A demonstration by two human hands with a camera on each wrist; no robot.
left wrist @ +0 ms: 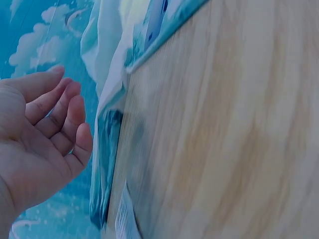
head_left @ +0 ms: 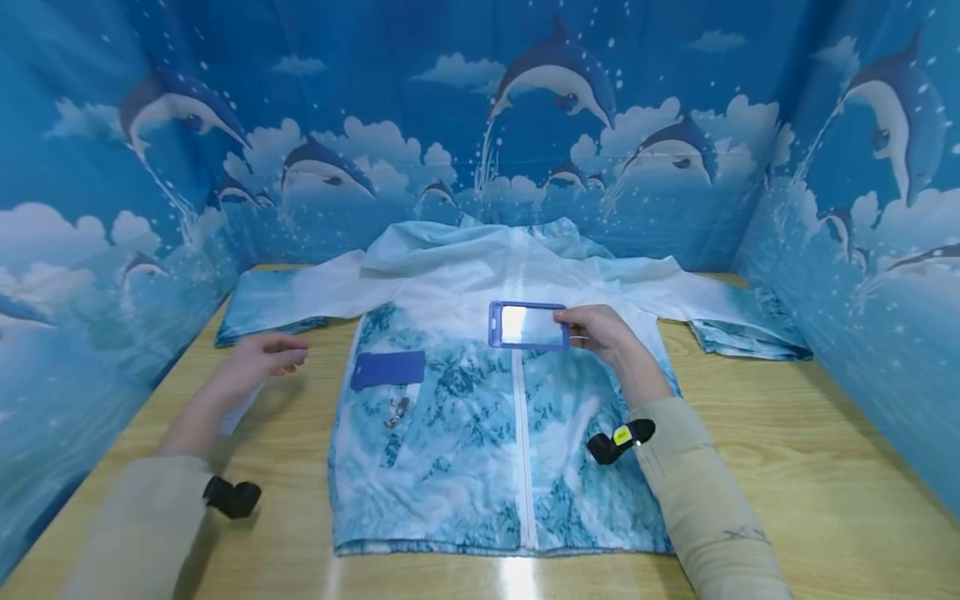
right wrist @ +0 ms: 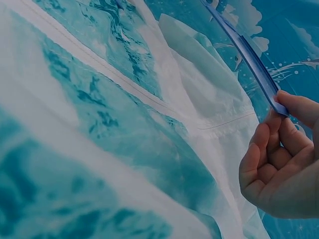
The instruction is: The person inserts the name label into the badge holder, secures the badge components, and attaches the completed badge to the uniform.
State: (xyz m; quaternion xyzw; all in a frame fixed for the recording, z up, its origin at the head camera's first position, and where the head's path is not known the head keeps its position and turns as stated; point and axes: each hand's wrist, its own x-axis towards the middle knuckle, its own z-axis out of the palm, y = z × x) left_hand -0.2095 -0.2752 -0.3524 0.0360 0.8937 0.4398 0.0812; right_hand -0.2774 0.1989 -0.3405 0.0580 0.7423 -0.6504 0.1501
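My right hand (head_left: 600, 327) pinches one end of a blue badge holder (head_left: 496, 326) with a clear, shiny window, thumb on top. In the right wrist view the badge holder (right wrist: 251, 62) shows nearly edge-on above the jacket. My left hand (head_left: 258, 362) hovers over the table left of the jacket, holding nothing, fingers loosely bent. Below it lies a white printed card (left wrist: 126, 219), partly hidden by the forearm in the head view. A flat blue panel (head_left: 388, 369) rests on the jacket's left side, with a small metal clip (head_left: 397, 412) just below it.
A blue-and-white zip jacket (head_left: 450, 467) lies spread on the wooden table (head_left: 810, 450), its folded sleeves (head_left: 750, 321) out to both sides. Dolphin-print curtains (head_left: 420, 75) close in the back and both sides.
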